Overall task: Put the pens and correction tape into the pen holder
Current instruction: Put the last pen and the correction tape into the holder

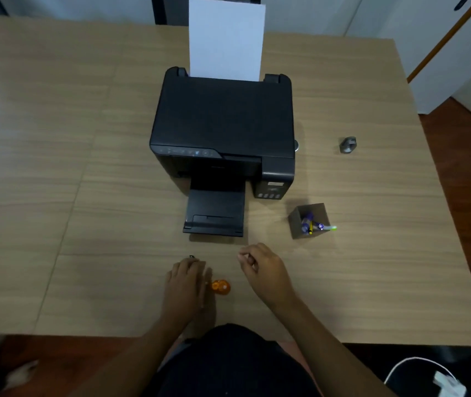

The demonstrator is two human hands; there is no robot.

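Orange correction tape [221, 287] beside left hand [186, 285]; pens [310, 223] in holder [297, 222].

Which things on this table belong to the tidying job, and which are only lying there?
Belong to the job:
pen holder, with pens already in it
orange correction tape, on the table beside the left hand
dark pen tip showing past the left hand's fingers

Just lying about:
printer with its paper
small grey object

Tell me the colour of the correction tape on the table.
Orange, see-through plastic. The correction tape lies beside the left hand, seen clearly in the head view.
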